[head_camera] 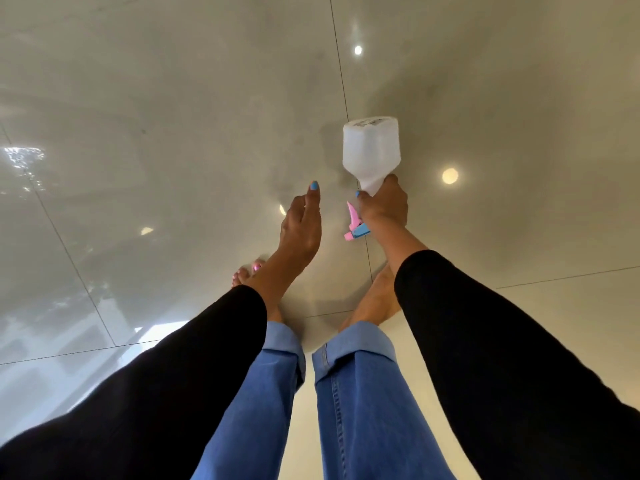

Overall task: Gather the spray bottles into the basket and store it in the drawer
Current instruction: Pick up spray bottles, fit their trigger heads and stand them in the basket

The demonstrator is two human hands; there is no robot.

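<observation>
One spray bottle (371, 152), gripping at the neck with the right hand (382, 206), hanging base-first over the glossy tiled floor (173, 133), pink trigger (354, 221) trailing; left hand (300, 227) hovering empty, fingers seemingly loosely extended.

Dark print on spray bottle (371, 147) base, too blurred to read.
</observation>
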